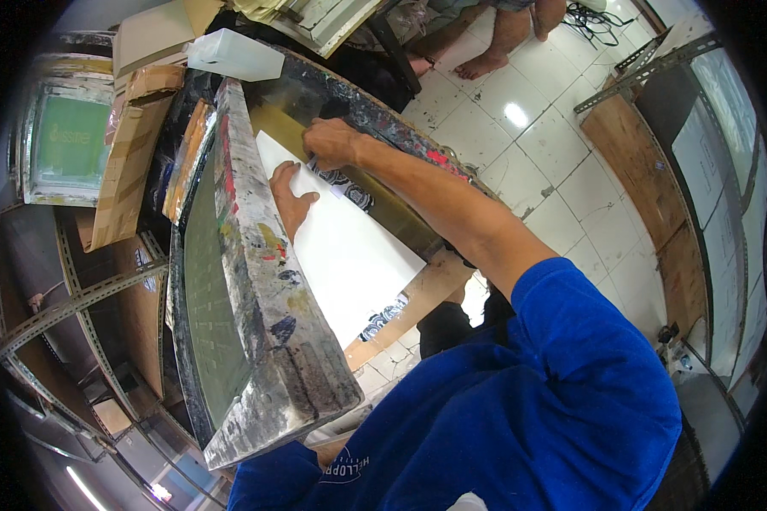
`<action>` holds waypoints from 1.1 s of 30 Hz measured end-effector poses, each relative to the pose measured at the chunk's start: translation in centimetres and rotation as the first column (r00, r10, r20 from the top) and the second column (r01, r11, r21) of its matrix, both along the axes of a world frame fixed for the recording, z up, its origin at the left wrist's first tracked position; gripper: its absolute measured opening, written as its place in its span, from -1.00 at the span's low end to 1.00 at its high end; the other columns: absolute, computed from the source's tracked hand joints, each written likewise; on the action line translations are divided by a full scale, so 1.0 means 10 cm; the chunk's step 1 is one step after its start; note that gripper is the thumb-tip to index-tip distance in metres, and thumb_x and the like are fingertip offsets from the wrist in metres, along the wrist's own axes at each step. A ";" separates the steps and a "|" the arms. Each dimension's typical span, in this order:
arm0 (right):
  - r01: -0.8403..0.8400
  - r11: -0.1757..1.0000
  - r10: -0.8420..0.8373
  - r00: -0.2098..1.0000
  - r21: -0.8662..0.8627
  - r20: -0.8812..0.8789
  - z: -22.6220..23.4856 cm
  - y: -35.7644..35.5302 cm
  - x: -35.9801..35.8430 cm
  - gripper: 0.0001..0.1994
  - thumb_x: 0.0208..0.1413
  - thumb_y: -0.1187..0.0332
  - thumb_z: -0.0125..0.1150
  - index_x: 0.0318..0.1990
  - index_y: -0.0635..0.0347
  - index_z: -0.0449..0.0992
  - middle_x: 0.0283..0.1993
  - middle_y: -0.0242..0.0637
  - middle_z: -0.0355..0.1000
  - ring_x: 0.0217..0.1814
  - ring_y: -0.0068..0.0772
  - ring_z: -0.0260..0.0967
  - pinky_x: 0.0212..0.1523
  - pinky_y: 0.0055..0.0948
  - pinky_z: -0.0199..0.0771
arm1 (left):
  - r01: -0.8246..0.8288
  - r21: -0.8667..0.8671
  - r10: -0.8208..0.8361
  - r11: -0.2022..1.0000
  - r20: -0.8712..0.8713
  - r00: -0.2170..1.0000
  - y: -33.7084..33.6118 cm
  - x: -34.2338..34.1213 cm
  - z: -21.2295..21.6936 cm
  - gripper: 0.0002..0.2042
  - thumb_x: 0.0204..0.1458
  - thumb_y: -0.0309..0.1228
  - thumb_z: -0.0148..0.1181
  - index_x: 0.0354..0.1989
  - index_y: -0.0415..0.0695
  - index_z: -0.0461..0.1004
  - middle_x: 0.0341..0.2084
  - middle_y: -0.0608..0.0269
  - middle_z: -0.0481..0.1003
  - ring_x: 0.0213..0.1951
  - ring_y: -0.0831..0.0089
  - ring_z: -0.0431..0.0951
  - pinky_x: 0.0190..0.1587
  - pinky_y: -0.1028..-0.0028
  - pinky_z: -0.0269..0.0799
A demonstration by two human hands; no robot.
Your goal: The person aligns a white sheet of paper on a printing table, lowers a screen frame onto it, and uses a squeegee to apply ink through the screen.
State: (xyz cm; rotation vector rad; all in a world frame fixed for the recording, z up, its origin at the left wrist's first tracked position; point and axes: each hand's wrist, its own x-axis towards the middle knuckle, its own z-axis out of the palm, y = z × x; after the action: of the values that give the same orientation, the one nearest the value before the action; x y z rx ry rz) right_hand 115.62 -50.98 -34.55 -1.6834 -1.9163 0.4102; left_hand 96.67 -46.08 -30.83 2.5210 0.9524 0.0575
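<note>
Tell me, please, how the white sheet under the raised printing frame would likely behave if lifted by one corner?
The white sheet looks thin and lies flat, so it would probably droop. It seems light; the left hand pressing it suggests it slides easily. The right hand pinches its printed edge, which may smudge.

I see a white sheet [349,247], which looks like smooth matt paper, with a glossy black print at its edges. The frame [268,281] beside it seems wooden, rough and crusted with dried paint, and its mesh [209,298] is a fine greenish cloth. The table [383,128] has a glossy, stained top. The floor tiles [520,119] are shiny white ceramic.
</note>
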 end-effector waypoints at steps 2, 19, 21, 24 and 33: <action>0.007 1.000 -0.007 1.000 0.002 0.011 -0.04 0.04 -0.01 -0.78 -0.29 0.30 0.31 -0.43 0.20 0.62 -0.31 -0.04 0.54 -0.12 0.00 0.45 -0.14 -0.19 0.52 | -0.009 0.010 0.009 1.000 -0.012 1.000 0.00 0.00 -0.01 -0.36 -0.40 -0.57 0.46 0.03 -0.30 0.42 0.12 0.02 0.35 0.18 0.12 0.32 0.25 0.32 0.21; -0.157 0.956 0.128 0.983 -0.247 -0.132 0.11 0.05 0.09 -0.58 -0.27 0.43 0.19 -0.11 0.06 0.58 -0.23 -0.08 0.54 -0.11 -0.05 0.50 -0.17 -0.17 0.49 | -0.031 0.031 0.032 0.999 -0.011 0.999 0.00 0.01 -0.04 -0.37 -0.41 -0.58 0.47 0.00 -0.32 0.43 0.10 0.02 0.36 0.16 0.13 0.34 0.24 0.33 0.23; -0.173 0.964 0.141 0.976 -0.201 -0.166 0.06 0.04 0.10 -0.57 -0.28 0.44 0.20 -0.11 0.03 0.57 -0.24 -0.09 0.54 -0.13 -0.06 0.51 -0.18 -0.16 0.48 | -0.026 0.036 0.027 0.999 -0.008 1.000 0.00 0.01 -0.04 -0.37 -0.40 -0.58 0.47 0.00 -0.32 0.43 0.10 0.02 0.36 0.16 0.12 0.34 0.24 0.33 0.23; -0.189 0.963 0.140 0.960 -0.190 -0.241 0.01 0.02 0.12 -0.59 -0.28 0.44 0.19 -0.12 0.01 0.57 -0.26 -0.11 0.54 -0.14 -0.06 0.51 -0.19 -0.14 0.47 | -0.025 0.035 0.026 0.999 -0.011 1.000 0.00 0.00 -0.04 -0.37 -0.40 -0.58 0.47 0.00 -0.33 0.43 0.10 0.01 0.36 0.16 0.12 0.34 0.24 0.32 0.22; -0.100 0.990 0.084 0.986 -0.099 -0.147 -0.01 -0.05 0.04 -0.60 -0.26 0.42 0.21 -0.12 0.01 0.57 -0.30 -0.11 0.54 -0.15 -0.04 0.50 -0.18 -0.12 0.45 | -0.022 0.037 0.023 0.999 -0.009 1.000 0.00 -0.01 -0.05 -0.37 -0.40 -0.57 0.47 0.00 -0.30 0.43 0.11 0.02 0.35 0.16 0.13 0.34 0.24 0.32 0.23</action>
State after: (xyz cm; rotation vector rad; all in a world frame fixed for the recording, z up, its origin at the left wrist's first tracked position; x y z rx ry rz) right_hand 116.04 -51.46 -34.69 -1.5890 -1.9008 0.6616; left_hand 96.58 -46.04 -31.33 2.5464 0.9923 0.0703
